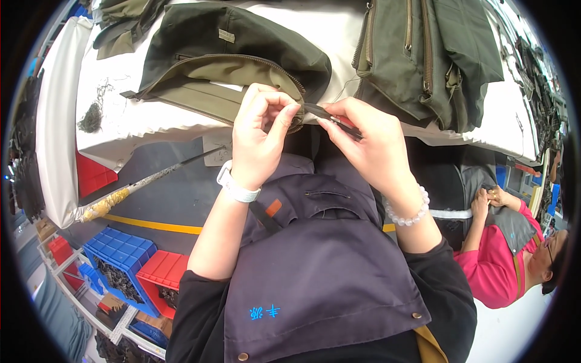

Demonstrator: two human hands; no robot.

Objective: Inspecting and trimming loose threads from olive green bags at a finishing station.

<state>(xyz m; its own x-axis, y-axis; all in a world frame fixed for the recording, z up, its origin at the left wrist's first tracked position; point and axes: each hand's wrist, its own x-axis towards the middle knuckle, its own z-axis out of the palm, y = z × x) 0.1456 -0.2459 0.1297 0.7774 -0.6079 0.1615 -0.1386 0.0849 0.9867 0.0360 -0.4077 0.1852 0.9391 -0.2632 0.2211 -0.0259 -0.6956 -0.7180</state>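
Left hand [257, 130] is pinching the olive zipper edge [296, 109] of the dark green bag [242, 42] lying on the white desk [121, 121]; right hand [369, 145] is pinching a narrow black strap [330, 116] beside it.

A single head-worn fisheye view looks steeply down from close above the person's own chest and lap. It faces forward onto the white worktable [139, 115], whose edges bend near the dark round rim. The floor and storage bins [124, 251] show at lower left.
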